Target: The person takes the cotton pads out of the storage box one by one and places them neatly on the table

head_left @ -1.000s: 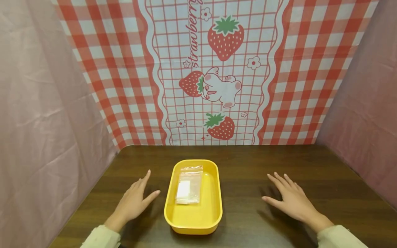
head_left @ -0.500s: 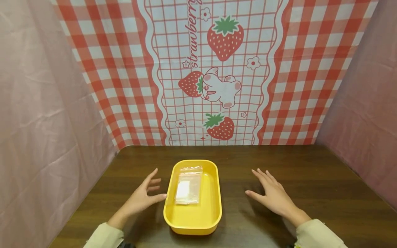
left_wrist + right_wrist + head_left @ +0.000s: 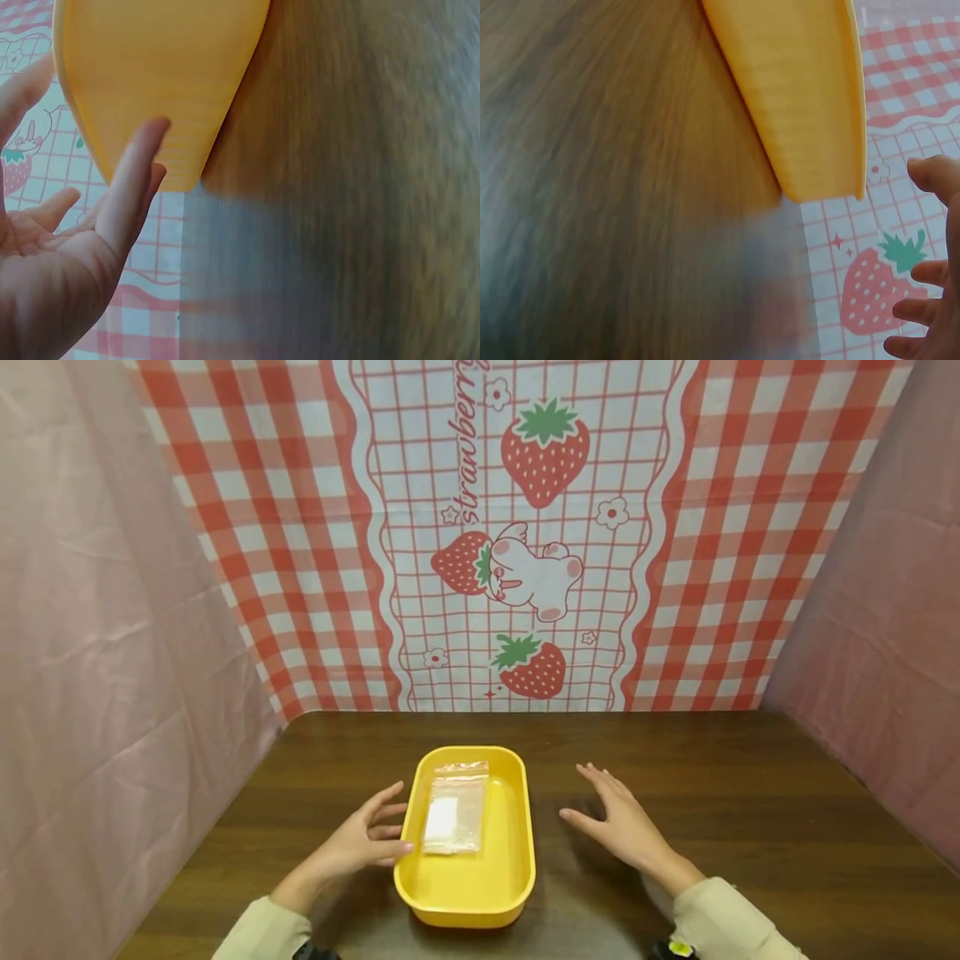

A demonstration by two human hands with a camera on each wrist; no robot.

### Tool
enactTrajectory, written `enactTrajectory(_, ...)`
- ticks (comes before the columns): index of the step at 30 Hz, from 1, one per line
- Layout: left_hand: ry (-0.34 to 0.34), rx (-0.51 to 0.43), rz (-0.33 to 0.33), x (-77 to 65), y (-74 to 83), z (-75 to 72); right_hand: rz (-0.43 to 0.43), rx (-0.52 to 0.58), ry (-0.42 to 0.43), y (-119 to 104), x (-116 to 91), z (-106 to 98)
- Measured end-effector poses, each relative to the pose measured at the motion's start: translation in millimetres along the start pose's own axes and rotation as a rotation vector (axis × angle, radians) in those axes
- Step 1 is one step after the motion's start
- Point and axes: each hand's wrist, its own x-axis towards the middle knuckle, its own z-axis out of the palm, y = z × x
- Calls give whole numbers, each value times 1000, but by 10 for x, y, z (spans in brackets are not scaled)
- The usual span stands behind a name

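Note:
A yellow rectangular tray [image 3: 480, 885] with rounded corners stands on the table in the head view. Inside it, toward the left, lies a clear zip bag [image 3: 459, 806] with a white patch at its lower left. My left hand [image 3: 360, 839] is at the tray's left side, its thumb over the rim and its spread fingers by the outer wall. To the right of the tray my right hand [image 3: 626, 822] hovers with relaxed fingers, apart from it. The wrist views show the tray's outer walls [image 3: 157, 82], with the left hand [image 3: 67, 262] and right hand [image 3: 934, 277] holding nothing.
The dark wooden table [image 3: 787, 810] extends to both sides of the tray. Behind it hangs a red and white checked cloth [image 3: 735, 527] printed with strawberries. Pink curtains [image 3: 112, 652] close off the left and right sides.
Both hands have moved inward toward the tray. The left hand has come up to its left rim, and the right hand has shifted left across the table. Tray and bag stay nearly in place.

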Motion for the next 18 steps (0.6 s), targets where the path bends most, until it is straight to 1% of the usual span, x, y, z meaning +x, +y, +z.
enactTrajectory(4,15,-8,-41,15,-2,29,16,75,-15,-76,56,45)
enactTrajectory(7,16,-25,-51,29,-16,40,28,130,-36,-137,102,60)
enactTrajectory(12,-14,-65,-43,33,-41,46,46,213,-62,-230,179,60)
enactTrajectory(18,-20,-60,-36,30,-36,50,92,307,-89,-360,277,40)
